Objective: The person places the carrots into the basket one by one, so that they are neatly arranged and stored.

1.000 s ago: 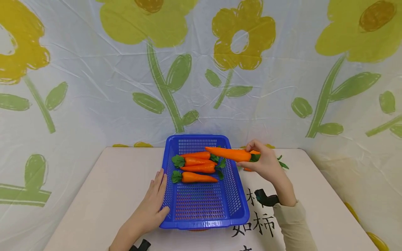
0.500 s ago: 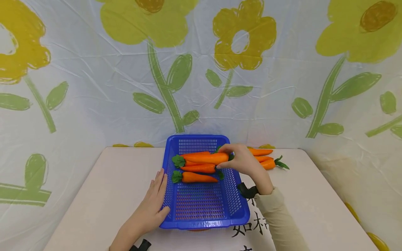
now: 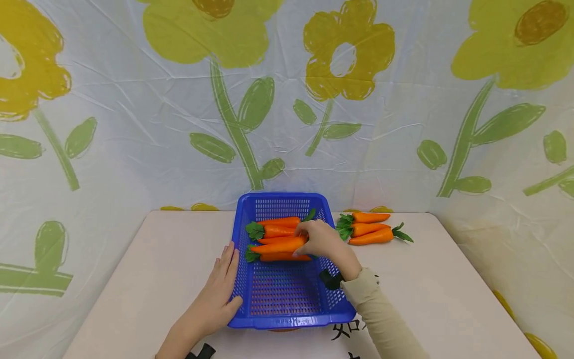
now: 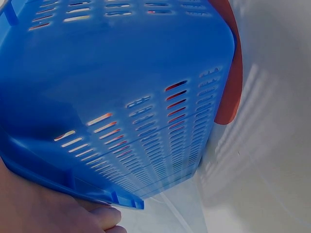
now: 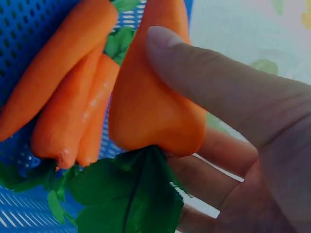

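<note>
A blue plastic basket (image 3: 287, 320) stands on the table, with several carrots (image 3: 279, 222) lying crosswise in its far half. My right hand (image 3: 326, 245) reaches over the basket's right side and pinches the thick leafy end of a carrot (image 3: 278, 246), which overlaps those in the basket. Its green leaves (image 5: 138, 194) hang below the thumb in the right wrist view. My left hand (image 3: 215, 294) rests along the basket's left rim, fingers straight; in the left wrist view the slotted basket wall (image 4: 107, 87) hides most of the contents.
Three more carrots (image 3: 371, 218) lie on the white table (image 3: 148, 279), right of the basket. A reddish thing (image 4: 231, 92) shows under the basket. Black characters (image 3: 345, 329) mark the tabletop, and a flowered cloth (image 3: 287, 164) hangs behind it.
My right hand has carried the carrot leftward from the basket's right edge, then lower and nearer over the other carrots. The table carrots came into full view. My left hand stays put.
</note>
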A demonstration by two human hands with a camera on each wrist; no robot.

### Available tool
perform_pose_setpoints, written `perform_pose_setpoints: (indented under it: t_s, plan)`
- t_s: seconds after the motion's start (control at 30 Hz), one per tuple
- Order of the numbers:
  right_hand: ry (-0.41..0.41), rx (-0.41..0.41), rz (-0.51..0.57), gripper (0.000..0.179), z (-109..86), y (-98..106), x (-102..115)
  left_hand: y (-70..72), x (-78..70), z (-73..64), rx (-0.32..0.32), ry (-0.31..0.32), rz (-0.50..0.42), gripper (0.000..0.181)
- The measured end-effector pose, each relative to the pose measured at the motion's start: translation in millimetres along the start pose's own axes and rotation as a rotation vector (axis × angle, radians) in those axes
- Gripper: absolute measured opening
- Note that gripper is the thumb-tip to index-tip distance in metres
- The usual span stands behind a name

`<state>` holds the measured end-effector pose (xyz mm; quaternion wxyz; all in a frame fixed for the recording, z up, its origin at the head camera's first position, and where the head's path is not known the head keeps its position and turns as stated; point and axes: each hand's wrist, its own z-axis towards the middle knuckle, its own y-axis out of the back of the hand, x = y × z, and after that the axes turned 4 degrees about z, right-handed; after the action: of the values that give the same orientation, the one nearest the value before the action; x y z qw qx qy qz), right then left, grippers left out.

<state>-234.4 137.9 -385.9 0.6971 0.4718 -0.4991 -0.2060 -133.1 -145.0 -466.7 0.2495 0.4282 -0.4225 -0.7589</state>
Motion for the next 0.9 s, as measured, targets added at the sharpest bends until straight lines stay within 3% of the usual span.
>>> perform_pose_setpoints:
  t_s: [0.33,0.57,0.67,0.9]
  plan:
    - [-0.131,0.104,-0.097,0.043,8.7,-15.6,3.5,0.4,-0.9,0.0,0.002,0.006,-0.005,0.093]
    - [-0.194,0.148,-0.133,0.032,11.5,-24.8,-0.5,0.7,-1.3,-0.2,0.003,0.008,-0.011,0.093]
    - [-0.263,0.183,-0.137,0.031,12.3,-31.6,-1.5,0.6,-1.3,-0.3,-0.001,0.002,-0.003,0.093]
    - [-0.432,0.264,-0.201,0.062,19.7,-47.1,-2.0,1.4,-2.0,-0.4,-0.009,-0.007,0.0,0.093]
